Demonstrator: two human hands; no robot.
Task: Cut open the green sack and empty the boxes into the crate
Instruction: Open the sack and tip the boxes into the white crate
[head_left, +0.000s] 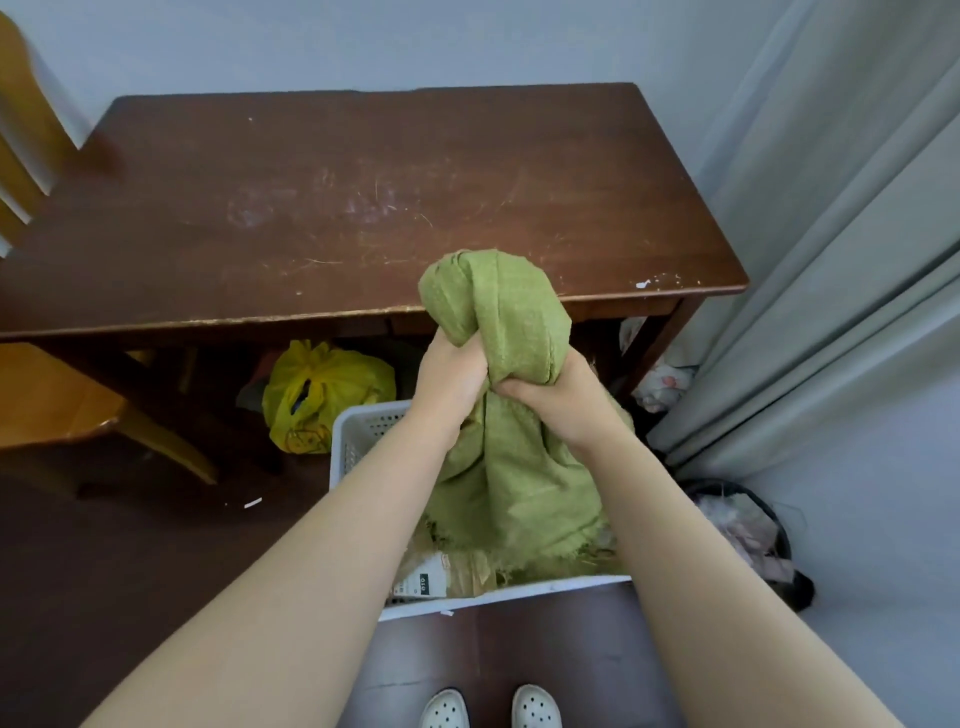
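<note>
Boxes (460, 571) — mostly under sack (514, 467)

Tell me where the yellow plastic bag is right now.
In the head view, the yellow plastic bag lies on the floor under the wooden table, left of centre, just beyond the far left corner of the white crate.

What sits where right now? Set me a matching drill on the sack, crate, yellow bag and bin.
1 green sack
2 white crate
3 yellow bag
4 black bin

A under the table
B gripped by left hand and right hand
C on the floor, below the sack
D beside the curtain

Pairs: 1-B, 2-C, 3-A, 4-D
</note>
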